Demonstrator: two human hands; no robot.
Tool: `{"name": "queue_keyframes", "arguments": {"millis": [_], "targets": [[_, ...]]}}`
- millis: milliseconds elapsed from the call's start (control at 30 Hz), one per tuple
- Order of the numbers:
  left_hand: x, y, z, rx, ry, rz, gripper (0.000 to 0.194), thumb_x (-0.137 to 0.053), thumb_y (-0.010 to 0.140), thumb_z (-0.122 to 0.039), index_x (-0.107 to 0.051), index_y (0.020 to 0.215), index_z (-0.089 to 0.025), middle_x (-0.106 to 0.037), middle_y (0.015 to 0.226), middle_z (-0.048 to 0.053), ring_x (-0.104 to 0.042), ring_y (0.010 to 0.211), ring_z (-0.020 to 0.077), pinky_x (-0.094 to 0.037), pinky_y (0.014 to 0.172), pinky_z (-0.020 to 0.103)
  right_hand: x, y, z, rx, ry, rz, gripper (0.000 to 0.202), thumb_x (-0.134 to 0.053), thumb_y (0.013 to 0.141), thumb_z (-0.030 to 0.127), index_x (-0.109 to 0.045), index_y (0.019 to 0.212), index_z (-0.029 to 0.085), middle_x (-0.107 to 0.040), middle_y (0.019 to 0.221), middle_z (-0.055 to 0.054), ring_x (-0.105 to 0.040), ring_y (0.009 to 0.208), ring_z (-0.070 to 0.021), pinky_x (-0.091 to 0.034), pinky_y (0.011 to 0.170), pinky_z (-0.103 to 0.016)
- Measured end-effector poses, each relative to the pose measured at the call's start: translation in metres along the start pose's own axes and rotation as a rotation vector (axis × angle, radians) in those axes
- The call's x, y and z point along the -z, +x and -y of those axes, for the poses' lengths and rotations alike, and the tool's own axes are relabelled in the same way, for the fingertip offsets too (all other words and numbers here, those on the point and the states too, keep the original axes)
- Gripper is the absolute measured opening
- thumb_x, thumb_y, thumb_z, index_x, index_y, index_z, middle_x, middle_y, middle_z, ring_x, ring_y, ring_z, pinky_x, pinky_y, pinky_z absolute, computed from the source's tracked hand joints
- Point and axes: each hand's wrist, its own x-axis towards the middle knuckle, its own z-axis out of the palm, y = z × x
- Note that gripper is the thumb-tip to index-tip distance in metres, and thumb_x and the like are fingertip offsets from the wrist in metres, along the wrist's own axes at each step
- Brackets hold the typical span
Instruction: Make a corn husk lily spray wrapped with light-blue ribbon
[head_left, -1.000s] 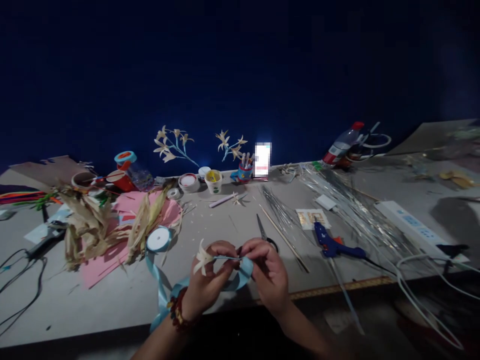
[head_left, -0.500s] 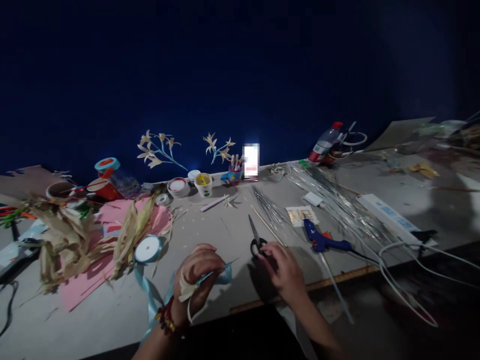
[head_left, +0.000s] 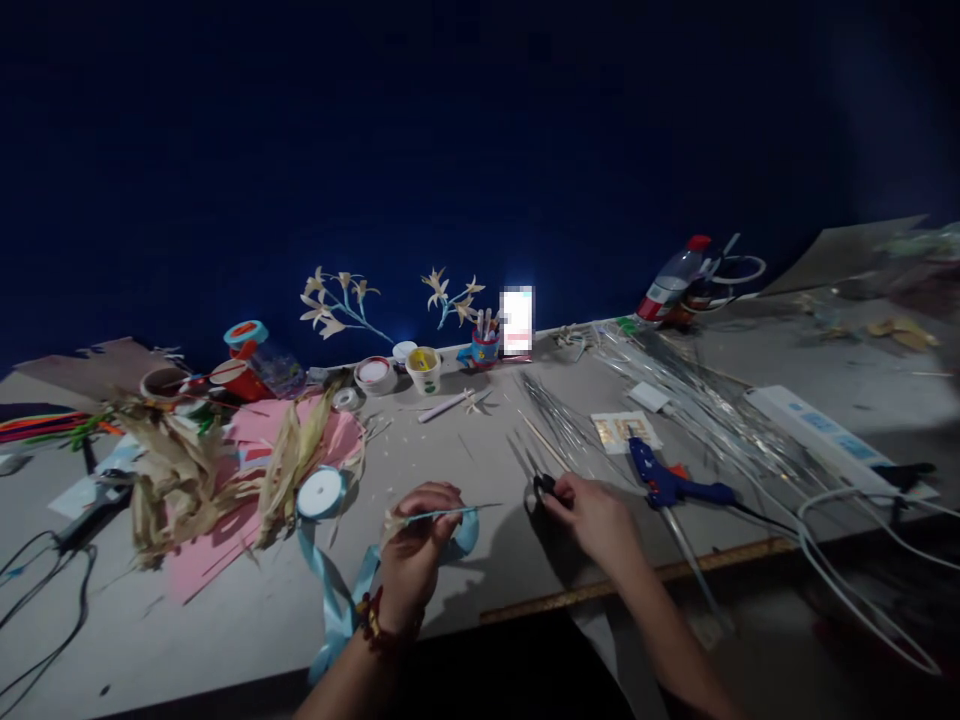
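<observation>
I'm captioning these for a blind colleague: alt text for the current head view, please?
A left hand holds a blue-wrapped flower stem above a cluttered table, while the right hand grasps black-handled scissors.

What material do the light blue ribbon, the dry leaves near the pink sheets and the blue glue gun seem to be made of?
Ribbon: probably satin-like fabric, softly glossy; its folds catch light.
Dry leaves: likely corn husk, matt; pale, creased strips.
Glue gun: apparently hard plastic; smooth, evenly coloured moulded body. How shiny, I cannot tell.
</observation>
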Motion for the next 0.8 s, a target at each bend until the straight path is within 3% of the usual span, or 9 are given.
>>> {"name": "queue_keyframes", "arguments": {"millis": [100,200,300,400,500,667,733,800], "targets": [[-0.001,0.002,0.002,0.07,-0.003,-0.053,0.009,-0.069,0.082,-0.025,-0.067,0.077,-0.017,-0.067,0.077,0.005,-0.064,0.083,0.0216,-0.052,0.079,0.039,0.002,-0.004,-0.008,-0.069,0.451,0.051,0.026,-0.066,0.074,0.046,-0.06,0.074,0.021,-0.067,0.074,-0.006,-0.064,0.075,-0.0235,-0.046,0.067,-0.032],[-0.005,0.005,0.001,0.102,-0.026,-0.072,0.009,-0.069,0.081,-0.026,-0.068,0.077,-0.019,-0.068,0.082,0.005,-0.063,0.087,0.0205,-0.05,0.077,0.034,0.001,-0.023,-0.001,-0.144,0.816,0.139,0.041,-0.068,0.072,0.057,-0.062,0.088,0.02,-0.068,0.082,-0.006,-0.065,0.073,-0.0216,-0.05,0.066,-0.033],[-0.009,0.007,0.001,0.121,-0.051,-0.095,0.008,-0.068,0.082,-0.026,-0.067,0.078,-0.019,-0.069,0.088,0.005,-0.062,0.089,0.0198,-0.049,0.078,0.033,-0.003,-0.049,0.017,-0.176,1.075,0.349,0.044,-0.072,0.073,0.056,-0.06,0.093,0.019,-0.067,0.077,-0.004,-0.06,0.061,-0.0154,-0.048,0.061,-0.03],[-0.011,0.009,0.001,0.151,-0.099,-0.14,0.007,-0.067,0.082,-0.026,-0.067,0.08,-0.02,-0.068,0.088,0.005,-0.062,0.089,0.0208,-0.048,0.081,0.036,-0.009,-0.067,0.035,-0.157,1.085,0.473,0.042,-0.076,0.07,0.055,-0.056,0.079,0.019,-0.059,0.064,0.002,-0.054,0.056,-0.0124,-0.042,0.056,-0.025],[-0.012,0.009,0.002,0.188,-0.147,-0.169,0.005,-0.066,0.083,-0.025,-0.067,0.082,-0.021,-0.068,0.089,0.006,-0.062,0.09,0.021,-0.047,0.084,0.036,-0.011,-0.077,0.044,-0.148,1.082,0.506,0.05,-0.075,0.066,0.063,-0.057,0.083,0.019,-0.06,0.069,0.0,-0.055,0.061,-0.0141,-0.043,0.06,-0.026],[-0.013,0.01,0.0,0.218,-0.156,-0.2,0.002,-0.065,0.082,-0.024,-0.066,0.082,-0.022,-0.069,0.091,0.004,-0.061,0.093,0.0202,-0.047,0.087,0.034,-0.012,-0.08,0.044,-0.079,1.036,0.655,0.046,-0.068,0.075,0.061,-0.051,0.087,0.02,-0.064,0.074,-0.002,-0.054,0.062,-0.0134,-0.041,0.054,-0.024],[-0.015,0.011,-0.002,0.225,-0.128,-0.211,0.003,-0.065,0.082,-0.024,-0.066,0.081,-0.021,-0.069,0.091,0.005,-0.062,0.095,0.0206,-0.047,0.087,0.034,-0.014,-0.08,0.045,-0.066,1.036,0.662,0.043,-0.066,0.078,0.06,-0.048,0.088,0.022,-0.063,0.072,-0.001,-0.053,0.059,-0.0125,-0.038,0.049,-0.021],[-0.016,0.01,-0.004,0.226,-0.112,-0.211,0.005,-0.066,0.082,-0.024,-0.066,0.08,-0.02,-0.07,0.091,0.005,-0.063,0.094,0.0207,-0.048,0.086,0.034,-0.014,-0.078,0.047,-0.073,1.035,0.579,0.042,-0.064,0.079,0.059,-0.047,0.089,0.022,-0.059,0.07,0.001,-0.051,0.056,-0.0116,-0.038,0.048,-0.021]]}}
